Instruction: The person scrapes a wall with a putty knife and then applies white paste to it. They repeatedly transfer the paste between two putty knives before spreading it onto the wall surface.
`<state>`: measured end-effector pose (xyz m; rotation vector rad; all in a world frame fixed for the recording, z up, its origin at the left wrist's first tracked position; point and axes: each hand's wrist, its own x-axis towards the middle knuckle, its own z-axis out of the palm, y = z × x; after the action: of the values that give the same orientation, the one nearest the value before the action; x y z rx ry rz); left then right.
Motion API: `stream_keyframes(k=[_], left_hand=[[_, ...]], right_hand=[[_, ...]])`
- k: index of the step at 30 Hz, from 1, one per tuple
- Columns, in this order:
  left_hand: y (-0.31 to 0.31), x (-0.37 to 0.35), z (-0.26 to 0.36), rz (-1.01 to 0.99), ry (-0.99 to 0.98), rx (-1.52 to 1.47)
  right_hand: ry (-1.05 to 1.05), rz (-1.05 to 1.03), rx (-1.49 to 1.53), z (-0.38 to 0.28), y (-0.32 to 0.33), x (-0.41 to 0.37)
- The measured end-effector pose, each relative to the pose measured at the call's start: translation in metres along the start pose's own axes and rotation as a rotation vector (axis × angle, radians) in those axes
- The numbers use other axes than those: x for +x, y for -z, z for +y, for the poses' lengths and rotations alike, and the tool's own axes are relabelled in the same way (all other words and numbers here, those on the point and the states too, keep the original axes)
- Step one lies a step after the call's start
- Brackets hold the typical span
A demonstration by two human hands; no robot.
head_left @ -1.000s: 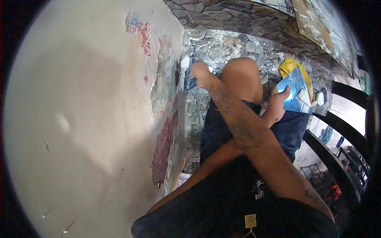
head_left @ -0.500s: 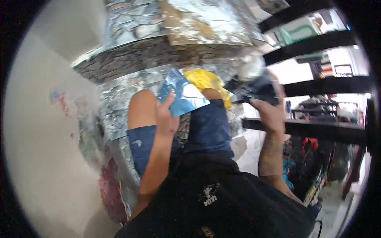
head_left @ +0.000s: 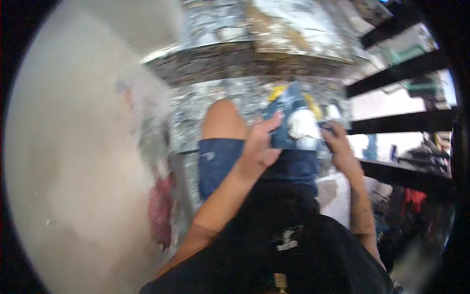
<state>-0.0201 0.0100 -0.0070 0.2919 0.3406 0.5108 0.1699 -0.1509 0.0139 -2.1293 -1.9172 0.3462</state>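
My left hand (head_left: 262, 142) grips a shiny blue pouch (head_left: 289, 139) by its left side, thumb across the front. The pouch is flat and held up over my lap, with a bright white patch on its face. Right of it, my right hand (head_left: 338, 139) is closed, fingers curled beside the pouch's right edge. A small dark thing (head_left: 325, 126) shows at those fingertips; I cannot tell what it is. Behind the pouch, a yellow thing (head_left: 277, 92) is mostly hidden. A small white object (head_left: 334, 111) lies just beyond my right fingers.
I sit facing steps (head_left: 215, 66) covered in stone-patterned sheeting, with a silvery, brown-stained sheet (head_left: 293, 29) on the upper one. A pale wall (head_left: 88, 147) with red stains rises at left. Black rails (head_left: 401, 122) run along the right, with a cluttered room below.
The view has shifted left, so the scene sits further right. My right hand has come in close to the blue pouch; the large dark sheet it held is no longer plainly visible.
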Motion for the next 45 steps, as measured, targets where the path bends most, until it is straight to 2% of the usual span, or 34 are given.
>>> stream_keyframes(k=[1,2,3,4,5,7,9,11,13,15,21,22,25,27,29,31,32,33,34,35,37,40,42,45], left_hand=[[-0.003,-0.004,0.009,-0.052,-0.053,0.002],[-0.013,-0.010,0.020,0.033,-0.138,0.040],[-0.022,-0.015,0.030,0.122,-0.219,0.085],[-0.026,-0.021,0.042,0.127,-0.276,0.157],[-0.030,-0.026,0.050,0.125,-0.323,0.223],[-0.016,-0.019,0.045,0.249,-0.404,0.217],[-0.010,-0.009,0.036,0.422,-0.443,0.241],[-0.008,-0.005,0.026,0.644,-0.424,0.295],[0.024,0.007,0.007,0.536,-0.456,0.156],[0.033,0.016,-0.002,0.471,-0.627,0.189],[0.026,0.012,-0.007,0.549,-0.637,0.279],[0.014,0.010,-0.009,0.539,-0.638,0.214],[0.017,0.005,-0.002,0.596,-0.603,0.615],[0.038,0.012,-0.002,0.544,-0.815,0.874],[0.050,0.020,0.007,0.463,-0.523,0.369],[0.078,0.045,-0.012,0.498,-0.503,0.106],[0.117,0.063,-0.041,0.543,-0.446,0.272],[0.119,0.067,-0.052,0.537,-0.383,0.210],[0.120,0.071,-0.063,0.535,-0.320,0.148],[0.089,0.062,-0.063,0.478,-0.258,-0.140],[0.122,0.066,-0.099,0.555,-0.098,-0.283],[0.190,0.092,-0.153,0.440,-0.168,0.124],[0.121,0.074,-0.097,0.537,-0.026,-0.317],[0.120,0.078,-0.089,0.490,-0.089,-0.283]], right_hand=[[-0.113,0.022,0.064,0.032,-0.017,-0.012],[-0.085,0.075,0.153,0.035,-0.004,-0.019],[-0.053,0.159,0.118,0.038,0.014,-0.016],[-0.261,0.272,0.314,0.044,0.021,-0.024],[-0.236,0.372,0.244,0.025,0.040,-0.014],[-0.337,0.496,0.413,0.004,0.050,-0.009],[-0.151,0.458,0.329,-0.025,0.049,0.010],[0.105,0.326,0.223,-0.058,0.044,0.035],[0.075,0.201,0.295,-0.077,0.037,0.053],[0.083,0.162,0.256,-0.086,0.028,0.060],[0.172,0.131,0.167,-0.085,-0.004,0.072],[0.196,0.168,0.159,-0.085,-0.013,0.071],[0.233,0.079,0.268,-0.079,-0.011,0.062],[0.111,-0.330,0.330,-0.082,0.024,0.065],[0.280,-0.436,0.522,-0.054,0.047,0.070],[0.135,-0.235,0.772,-0.039,0.061,0.076],[0.110,-0.034,0.829,-0.048,0.052,0.093],[0.077,0.171,0.877,-0.064,0.041,0.121],[0.179,0.227,0.814,-0.084,0.024,0.154],[0.280,0.286,0.744,-0.107,0.001,0.193],[0.331,0.323,0.936,-0.139,-0.083,0.258],[0.188,0.402,1.212,-0.187,-0.181,0.316],[0.154,0.462,1.190,-0.211,-0.210,0.330],[0.154,0.501,1.140,-0.231,-0.226,0.342]])
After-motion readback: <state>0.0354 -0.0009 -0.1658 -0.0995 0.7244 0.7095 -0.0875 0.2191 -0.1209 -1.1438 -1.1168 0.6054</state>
